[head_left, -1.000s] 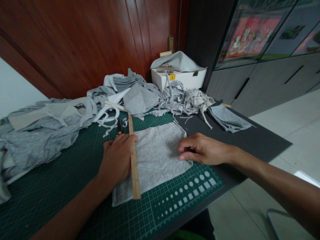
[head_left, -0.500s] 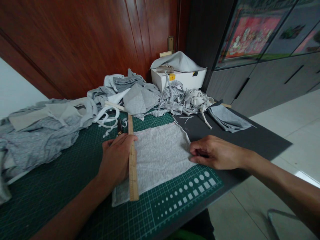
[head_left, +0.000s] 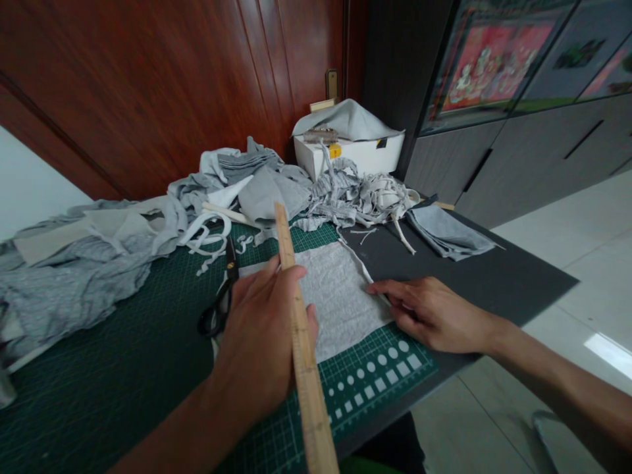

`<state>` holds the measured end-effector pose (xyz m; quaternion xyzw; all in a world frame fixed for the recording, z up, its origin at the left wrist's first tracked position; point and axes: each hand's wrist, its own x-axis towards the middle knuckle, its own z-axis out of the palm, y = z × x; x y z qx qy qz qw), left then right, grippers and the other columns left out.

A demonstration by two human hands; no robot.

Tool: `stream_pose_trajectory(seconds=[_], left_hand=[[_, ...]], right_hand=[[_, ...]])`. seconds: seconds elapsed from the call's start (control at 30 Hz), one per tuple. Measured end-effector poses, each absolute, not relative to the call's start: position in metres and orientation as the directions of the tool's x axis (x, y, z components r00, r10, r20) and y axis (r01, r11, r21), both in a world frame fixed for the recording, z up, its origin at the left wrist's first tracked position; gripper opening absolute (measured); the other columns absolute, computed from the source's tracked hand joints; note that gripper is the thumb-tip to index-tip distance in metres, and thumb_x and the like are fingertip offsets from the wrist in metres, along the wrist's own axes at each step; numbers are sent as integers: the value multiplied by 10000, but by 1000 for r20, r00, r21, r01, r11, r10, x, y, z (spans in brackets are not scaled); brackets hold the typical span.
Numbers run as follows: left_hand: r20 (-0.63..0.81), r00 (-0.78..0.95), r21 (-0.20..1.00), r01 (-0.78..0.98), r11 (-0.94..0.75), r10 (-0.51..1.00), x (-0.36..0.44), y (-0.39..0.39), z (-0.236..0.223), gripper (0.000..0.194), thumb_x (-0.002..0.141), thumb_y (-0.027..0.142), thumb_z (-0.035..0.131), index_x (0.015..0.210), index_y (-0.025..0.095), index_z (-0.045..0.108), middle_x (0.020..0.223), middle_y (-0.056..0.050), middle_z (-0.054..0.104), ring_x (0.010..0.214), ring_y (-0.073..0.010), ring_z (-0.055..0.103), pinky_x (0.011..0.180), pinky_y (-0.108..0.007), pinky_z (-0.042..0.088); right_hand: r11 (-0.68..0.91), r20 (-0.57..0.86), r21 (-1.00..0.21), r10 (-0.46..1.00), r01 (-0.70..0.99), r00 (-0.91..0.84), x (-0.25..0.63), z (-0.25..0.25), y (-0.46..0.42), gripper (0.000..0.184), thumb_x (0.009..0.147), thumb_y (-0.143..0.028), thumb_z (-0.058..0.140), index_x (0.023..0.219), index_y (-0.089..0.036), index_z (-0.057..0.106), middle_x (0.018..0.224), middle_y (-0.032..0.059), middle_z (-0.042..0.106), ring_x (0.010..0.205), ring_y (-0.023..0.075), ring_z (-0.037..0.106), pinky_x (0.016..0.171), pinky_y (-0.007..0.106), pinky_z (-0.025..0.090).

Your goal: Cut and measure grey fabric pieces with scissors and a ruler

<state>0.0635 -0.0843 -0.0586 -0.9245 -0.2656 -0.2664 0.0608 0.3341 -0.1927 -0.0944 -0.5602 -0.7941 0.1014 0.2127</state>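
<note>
In my left hand is a wooden ruler, gripped between thumb and fingers and raised over the fabric, its near end pointing towards me. Below it a piece of light grey knit fabric lies on the green cutting mat. My right hand rests at the fabric's right edge, index finger stretched along the narrow edge strip there and the other fingers curled. Black-handled scissors lie left of my left hand, partly on the fabric. My left wrist and hand hide the fabric's lower left part.
Heaps of grey fabric line the back and left of the table. A tangle of fabric strips sits before a white box. Folded grey cloth lies at the right on the dark tabletop. A wooden door stands behind.
My left hand has lifted the ruler off the fabric and moved right and towards me, uncovering the scissors. My right index finger has straightened along the fabric's edge.
</note>
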Motion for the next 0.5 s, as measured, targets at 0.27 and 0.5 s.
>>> stream_pose_trajectory(seconds=[0.27,0.5], left_hand=[[304,794,127,515,-848,527,104,-110,-79,505,1010,300,566,1445,49,509,1488,-262,608,1515,-396,466,1161,-584,486],[131,793,104,587,-803,596,117,-118,-86,810,1000,533,583,1551,-37,416,1600,-297,500,1591,-435,332,1250,-650,378]], right_hand=[[300,296,-299,932,906,-211,329,-109,-198,516,956,-165,491,1446,-89,634,1055,138,824,803,242,784,736,332,546],[282,292,-278,936,918,-199,327,-112,-199,508,969,-171,504,1459,-99,617,1053,126,825,774,226,775,712,315,545]])
